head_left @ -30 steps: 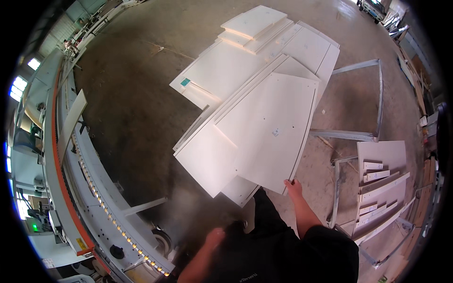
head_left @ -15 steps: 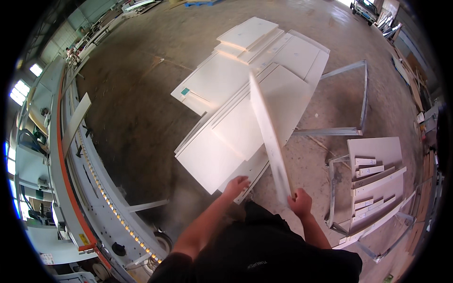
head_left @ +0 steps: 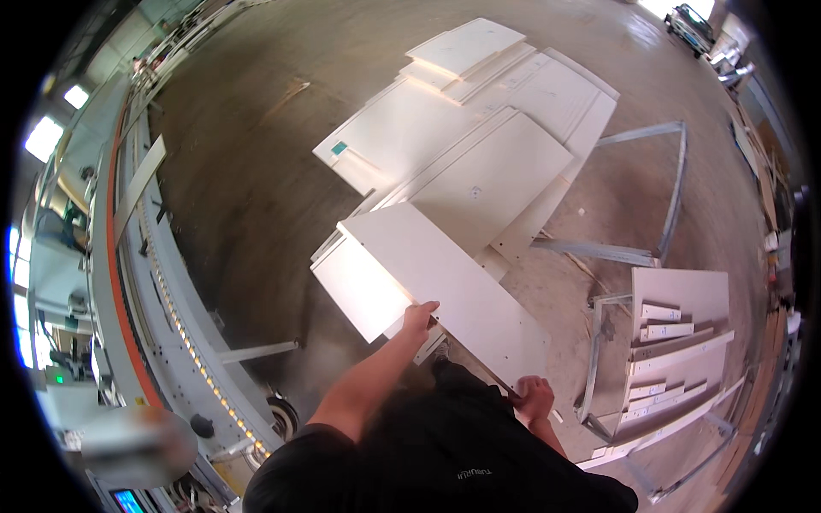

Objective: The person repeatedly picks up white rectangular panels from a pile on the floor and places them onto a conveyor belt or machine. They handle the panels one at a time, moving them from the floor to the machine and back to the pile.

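A long white panel lies broad face up in front of me, slanting from the pile at the left down toward my right side. My left hand grips its near long edge around the middle, thumb and fingertips over the top. At its near right corner my right hand is closed round the edge. The far left end overlaps a stack of white panels of differing sizes; whether it rests on them or hovers just above, I cannot tell. Small dark holes dot its near right part.
Along my left runs a long machine with a row of rollers and a narrow board across it. At right, a metal rack carries another panel with several narrow strips. An angled metal frame stands beyond the stack.
The panel, earlier on edge in my right hand, has turned broad face up and swung left over the stack. My left hand, free before, now grips its near edge.
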Tool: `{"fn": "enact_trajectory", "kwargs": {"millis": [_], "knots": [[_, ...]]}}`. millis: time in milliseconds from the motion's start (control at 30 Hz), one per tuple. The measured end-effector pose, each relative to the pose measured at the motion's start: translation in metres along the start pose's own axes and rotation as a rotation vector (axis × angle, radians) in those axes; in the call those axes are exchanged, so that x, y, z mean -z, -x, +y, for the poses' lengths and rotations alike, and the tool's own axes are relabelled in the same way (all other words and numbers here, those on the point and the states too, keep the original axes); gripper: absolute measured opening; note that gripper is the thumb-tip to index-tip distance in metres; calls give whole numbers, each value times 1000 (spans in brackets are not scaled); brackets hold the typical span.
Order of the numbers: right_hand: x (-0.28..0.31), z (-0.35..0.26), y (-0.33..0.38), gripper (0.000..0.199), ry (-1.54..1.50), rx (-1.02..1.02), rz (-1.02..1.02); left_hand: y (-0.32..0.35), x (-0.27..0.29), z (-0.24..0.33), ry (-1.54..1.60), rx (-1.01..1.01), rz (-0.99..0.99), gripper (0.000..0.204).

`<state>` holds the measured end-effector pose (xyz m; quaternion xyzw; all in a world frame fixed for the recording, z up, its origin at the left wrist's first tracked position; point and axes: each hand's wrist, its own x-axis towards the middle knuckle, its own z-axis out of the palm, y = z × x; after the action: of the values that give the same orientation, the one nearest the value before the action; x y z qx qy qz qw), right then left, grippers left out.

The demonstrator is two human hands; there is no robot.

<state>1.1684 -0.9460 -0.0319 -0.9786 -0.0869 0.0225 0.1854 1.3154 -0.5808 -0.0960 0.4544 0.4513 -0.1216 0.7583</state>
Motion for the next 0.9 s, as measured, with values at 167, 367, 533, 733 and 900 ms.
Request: {"fn": "enact_trajectory", "kwargs": {"millis": [167, 367, 533, 733, 900], "knots": [[-34, 44, -24, 98, 30, -197, -236, 54, 65, -31, 465, 50, 55, 15], [-91, 20, -130, 73, -1006, -754, -674, 139, 174, -61, 487, -144, 132, 35], [-152, -79, -176, 73, -1363, -552, -748, 175, 245, -100, 865, -405, 117, 44], [-178, -247, -190, 77, -824, -464, -652, 210, 336, -148, 1178, -513, -21, 40], [-258, -326, -162, 77, -348, -60, -489, 262, 393, -159, 743, -303, 388, 30]]}}
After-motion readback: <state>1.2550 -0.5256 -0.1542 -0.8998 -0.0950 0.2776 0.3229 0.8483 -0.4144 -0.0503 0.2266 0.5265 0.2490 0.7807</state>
